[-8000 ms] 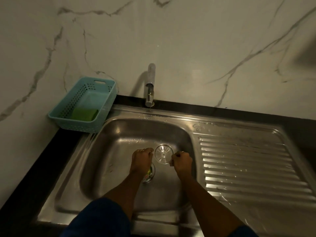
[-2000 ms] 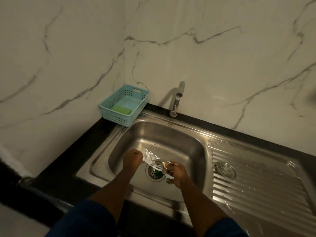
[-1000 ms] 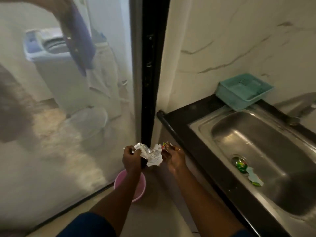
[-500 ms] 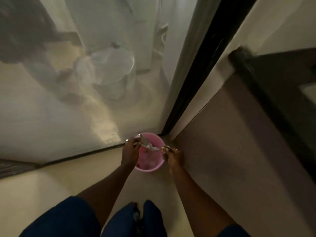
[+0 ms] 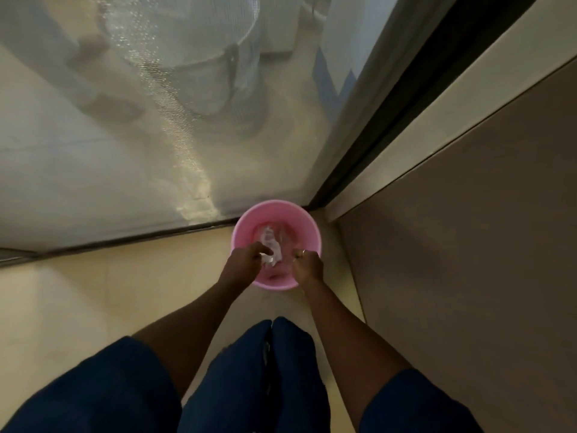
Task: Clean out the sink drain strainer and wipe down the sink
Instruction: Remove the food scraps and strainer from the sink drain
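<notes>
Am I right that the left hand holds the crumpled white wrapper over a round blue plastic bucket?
Not quite: the head view shows the round plastic bucket is pink, not blue; the left hand does hold the crumpled white wrapper over it.

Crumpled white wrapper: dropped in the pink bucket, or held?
Held: left hand pinches the crumpled white wrapper over the open round pink plastic bucket.

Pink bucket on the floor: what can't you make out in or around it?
- Head view: whether the right hand holds anything; its curled fingers hide that.
- Head view: the bottom of the pink bucket, covered by both hands and the crumpled wrapper the left hand pinches.
- Head view: shapes behind the frosted screen, blurred by it.
</notes>
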